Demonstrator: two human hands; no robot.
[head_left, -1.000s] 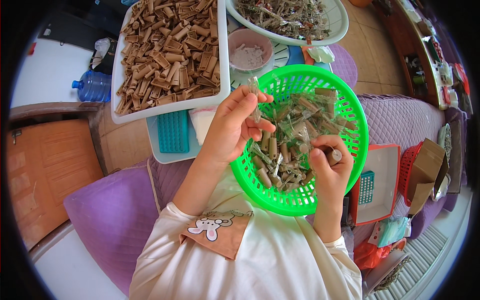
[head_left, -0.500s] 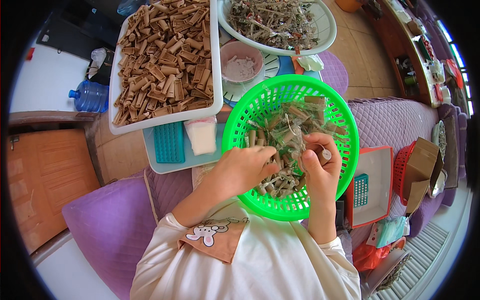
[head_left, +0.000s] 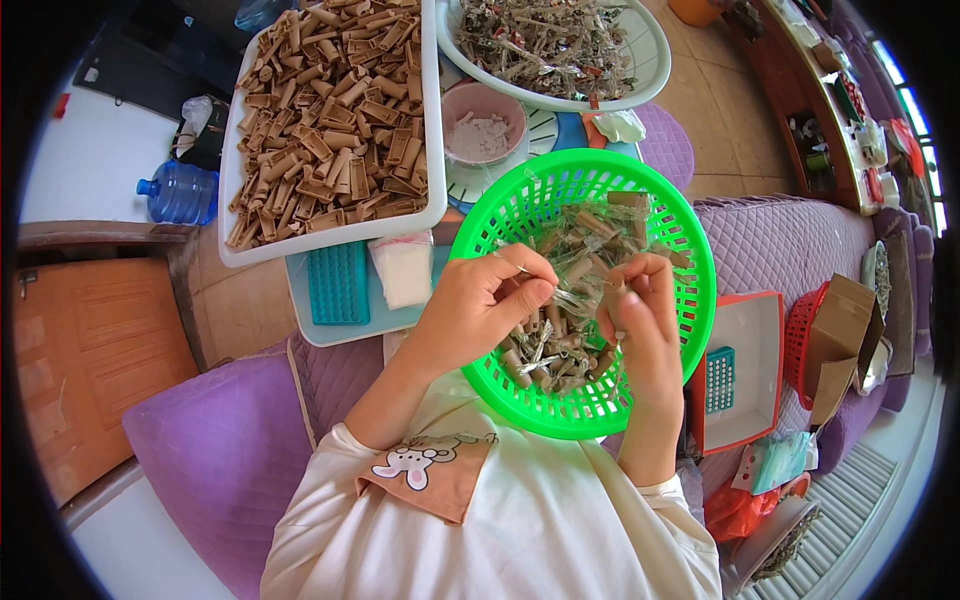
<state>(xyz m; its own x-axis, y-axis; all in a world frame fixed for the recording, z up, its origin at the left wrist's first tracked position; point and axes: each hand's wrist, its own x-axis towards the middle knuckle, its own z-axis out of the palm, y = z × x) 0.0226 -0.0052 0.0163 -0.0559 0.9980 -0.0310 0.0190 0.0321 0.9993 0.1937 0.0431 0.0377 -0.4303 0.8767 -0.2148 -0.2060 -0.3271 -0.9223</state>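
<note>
A bright green plastic basket [head_left: 694,262] with slotted walls stands before me, holding many brown tube-like pieces [head_left: 598,222], some wrapped in clear crinkled film [head_left: 575,270]. Over its left side my left hand [head_left: 492,300] is closed, thumb against forefinger, pinching a wisp of clear film with a thin pale strand by the fingertips. My right hand [head_left: 648,318], above the right half of the basket, has its fingers curled round a small brown piece, mostly hidden by the fingers. Both hands are apart, with film between them.
At the back left, a white tray [head_left: 436,150] is heaped with brown half-tube pieces. A pink bowl [head_left: 514,112] of whitish bits and a pale basin [head_left: 655,75] of film-wrapped scraps stand behind the basket. A blue tray [head_left: 318,336] with a teal grid lies left; an orange-edged box [head_left: 745,400] lies right.
My left hand has lifted and its fingers have come together in a pinch on film. My right hand has turned, hiding the round pale end that showed between its fingers.
</note>
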